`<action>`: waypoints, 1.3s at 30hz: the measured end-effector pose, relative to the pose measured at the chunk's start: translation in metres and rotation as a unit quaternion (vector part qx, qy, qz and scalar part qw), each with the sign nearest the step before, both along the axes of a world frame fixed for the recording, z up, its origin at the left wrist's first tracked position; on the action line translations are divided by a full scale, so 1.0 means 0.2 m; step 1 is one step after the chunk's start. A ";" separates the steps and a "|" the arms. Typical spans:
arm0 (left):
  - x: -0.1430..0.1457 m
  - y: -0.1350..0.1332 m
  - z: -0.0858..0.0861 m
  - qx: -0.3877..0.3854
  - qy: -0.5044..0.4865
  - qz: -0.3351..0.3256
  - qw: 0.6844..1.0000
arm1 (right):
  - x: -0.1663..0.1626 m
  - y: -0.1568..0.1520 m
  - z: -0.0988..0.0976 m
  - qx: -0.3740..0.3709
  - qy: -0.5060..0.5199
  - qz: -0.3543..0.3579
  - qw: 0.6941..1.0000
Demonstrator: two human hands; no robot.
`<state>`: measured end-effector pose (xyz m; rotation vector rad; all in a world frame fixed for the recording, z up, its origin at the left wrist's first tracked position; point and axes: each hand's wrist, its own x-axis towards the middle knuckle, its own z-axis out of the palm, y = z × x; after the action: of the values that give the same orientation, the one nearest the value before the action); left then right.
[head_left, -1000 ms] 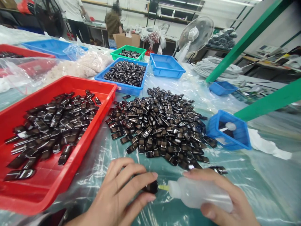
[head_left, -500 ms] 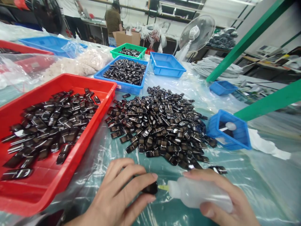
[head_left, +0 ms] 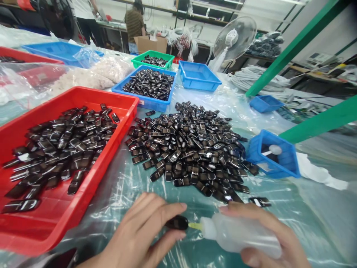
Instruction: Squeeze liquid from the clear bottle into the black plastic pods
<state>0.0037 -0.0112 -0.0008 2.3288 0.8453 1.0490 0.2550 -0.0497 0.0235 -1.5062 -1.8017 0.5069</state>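
My left hand (head_left: pixel 139 234) pinches a small glossy black pod (head_left: pixel 177 222) between thumb and fingers, low at the frame's bottom. My right hand (head_left: pixel 267 238) is wrapped round a translucent squeeze bottle (head_left: pixel 240 234), lying almost level. The bottle's yellow nozzle (head_left: pixel 195 225) touches the pod's right end. Just beyond my hands lies a big loose pile of the same black pods (head_left: pixel 189 149) on the plastic-covered table. A red tray (head_left: pixel 117 104) at the left holds several more pods.
A small blue bin (head_left: pixel 290 167) with a white-tipped tool stands right of the pile. Blue trays (head_left: pixel 198 80), a green tray (head_left: pixel 150 57), plastic bags and a white fan (head_left: pixel 234 37) lie farther back. Green frame bars (head_left: pixel 320 121) cross the right side. Two people stand at a far bench.
The view has shifted slightly; my hands, the pod and the bottle sit a little lower and to the right, with the nozzle still at the pod's end.
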 end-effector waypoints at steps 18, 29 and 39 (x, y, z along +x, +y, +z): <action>0.00 -0.04 0.04 -0.077 0.023 0.041 0.996 | 0.04 0.02 -0.03 0.070 -0.073 0.018 0.995; -0.01 -0.05 0.05 -0.069 0.024 0.040 0.997 | 0.02 0.03 0.02 0.097 -0.130 0.008 0.987; 0.00 -0.05 0.04 -0.067 0.005 0.054 0.996 | 0.02 0.01 0.01 0.090 -0.114 0.004 0.989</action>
<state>0.0034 -0.0221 0.0064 2.1999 1.0220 0.9939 0.2591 -0.0483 0.0247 -1.4806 -1.9705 0.1734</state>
